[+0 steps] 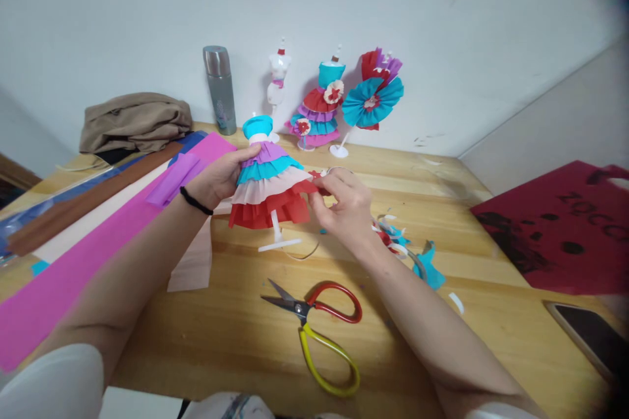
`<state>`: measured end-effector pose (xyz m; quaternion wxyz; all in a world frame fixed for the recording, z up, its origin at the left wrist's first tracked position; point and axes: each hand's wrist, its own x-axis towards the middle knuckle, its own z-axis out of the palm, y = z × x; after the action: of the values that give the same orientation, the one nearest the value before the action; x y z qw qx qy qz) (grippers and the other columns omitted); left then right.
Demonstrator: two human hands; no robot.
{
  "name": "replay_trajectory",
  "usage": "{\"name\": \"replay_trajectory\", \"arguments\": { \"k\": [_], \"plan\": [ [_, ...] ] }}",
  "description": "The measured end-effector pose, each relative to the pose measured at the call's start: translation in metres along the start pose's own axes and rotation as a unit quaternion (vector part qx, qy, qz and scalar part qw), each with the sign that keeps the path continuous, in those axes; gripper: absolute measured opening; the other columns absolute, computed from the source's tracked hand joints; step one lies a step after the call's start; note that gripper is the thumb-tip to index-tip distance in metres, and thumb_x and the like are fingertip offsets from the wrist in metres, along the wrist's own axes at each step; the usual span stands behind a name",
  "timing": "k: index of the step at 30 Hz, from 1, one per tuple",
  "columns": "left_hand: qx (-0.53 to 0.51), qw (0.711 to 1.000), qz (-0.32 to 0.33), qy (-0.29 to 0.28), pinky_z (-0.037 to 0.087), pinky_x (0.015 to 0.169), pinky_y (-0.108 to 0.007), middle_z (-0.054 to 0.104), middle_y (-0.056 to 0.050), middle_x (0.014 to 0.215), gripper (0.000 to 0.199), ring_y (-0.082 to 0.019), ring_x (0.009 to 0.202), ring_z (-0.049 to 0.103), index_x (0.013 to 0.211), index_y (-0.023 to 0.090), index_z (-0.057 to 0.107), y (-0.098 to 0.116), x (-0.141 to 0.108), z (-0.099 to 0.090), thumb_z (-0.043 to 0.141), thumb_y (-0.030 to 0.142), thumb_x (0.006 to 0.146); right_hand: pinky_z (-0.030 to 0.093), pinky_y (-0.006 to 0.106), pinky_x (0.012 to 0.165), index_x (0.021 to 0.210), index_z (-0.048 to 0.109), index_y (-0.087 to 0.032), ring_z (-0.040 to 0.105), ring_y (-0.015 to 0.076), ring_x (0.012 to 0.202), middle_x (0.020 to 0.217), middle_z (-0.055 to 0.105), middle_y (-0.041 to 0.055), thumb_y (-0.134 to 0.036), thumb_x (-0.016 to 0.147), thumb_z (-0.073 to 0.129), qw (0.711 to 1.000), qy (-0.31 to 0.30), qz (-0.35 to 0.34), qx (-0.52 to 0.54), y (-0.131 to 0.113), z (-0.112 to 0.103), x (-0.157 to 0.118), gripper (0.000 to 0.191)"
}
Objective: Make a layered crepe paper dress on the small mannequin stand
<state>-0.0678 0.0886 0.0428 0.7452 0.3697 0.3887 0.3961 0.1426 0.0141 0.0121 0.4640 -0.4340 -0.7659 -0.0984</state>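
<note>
A small dress form [268, 170] wears a layered crepe paper dress of blue, purple, pale pink and red. It is tilted above the table. My left hand [228, 177] grips it at the waist from the left, thumb on the purple layer. At the right edge of the skirt, my right hand [344, 200] is closed, its fingertips pinching a small red paper flower [315, 175] against the red ruffle. Scissors [301, 309] with one red and one yellow handle lie with blades apart on the table nearer to me.
Three more dress forms stand behind, one bare [279, 72]. A grey flask [222, 95], brown cloth [137, 121] and crepe sheets [98, 258] are left. Paper scraps [428, 265], a red bag [555, 229] and a phone [587, 334] lie right.
</note>
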Motion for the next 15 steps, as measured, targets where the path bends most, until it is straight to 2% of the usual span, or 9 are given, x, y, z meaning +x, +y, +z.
{"name": "replay_trajectory", "arguments": {
  "k": [5,8,11,15],
  "plan": [
    [0.004,1.0,0.009,-0.022,0.056,0.075,-0.03,0.074,-0.008,0.073,0.027,-0.019,0.071,0.068,0.082,0.014,0.071,-0.0064,0.0015,0.0006,0.052,0.026,0.096,0.045,0.037,0.066,0.078,0.065,-0.021,0.055,0.0231,0.072,0.074,0.061,0.007,-0.022,0.081,0.055,0.998,0.013,-0.039,-0.057,0.0005,0.0054,-0.0034,0.01],
    [0.011,1.0,-0.002,-0.027,0.056,0.071,-0.029,0.074,-0.007,0.07,0.027,-0.018,0.068,0.068,0.082,0.016,0.071,-0.0082,0.0013,0.0027,0.051,0.027,0.097,0.044,0.036,0.065,0.075,0.065,-0.023,0.055,0.0226,0.072,0.07,0.06,0.0058,-0.018,0.082,0.053,0.994,0.027,-0.06,-0.092,0.0005,0.0066,-0.0056,0.015],
    [0.0,1.0,-0.003,-0.016,0.055,0.073,-0.03,0.073,-0.007,0.068,0.027,-0.019,0.07,0.068,0.086,0.014,0.071,-0.0064,0.0005,0.0048,0.049,0.025,0.098,0.042,0.035,0.063,0.073,0.066,-0.023,0.055,0.0213,0.068,0.065,0.058,0.0045,-0.015,0.085,0.051,0.991,0.04,-0.085,-0.09,0.0024,0.0065,-0.007,0.021],
    [-0.013,1.0,-0.015,-0.007,0.055,0.076,-0.031,0.073,-0.006,0.071,0.029,-0.019,0.073,0.069,0.088,0.013,0.071,-0.0052,0.0007,0.0054,0.047,0.025,0.098,0.041,0.035,0.062,0.08,0.07,-0.023,0.054,0.0203,0.066,0.066,0.059,0.0042,-0.014,0.085,0.051,0.989,0.06,-0.106,-0.08,0.0048,0.0086,-0.008,0.021]
  ]
}}
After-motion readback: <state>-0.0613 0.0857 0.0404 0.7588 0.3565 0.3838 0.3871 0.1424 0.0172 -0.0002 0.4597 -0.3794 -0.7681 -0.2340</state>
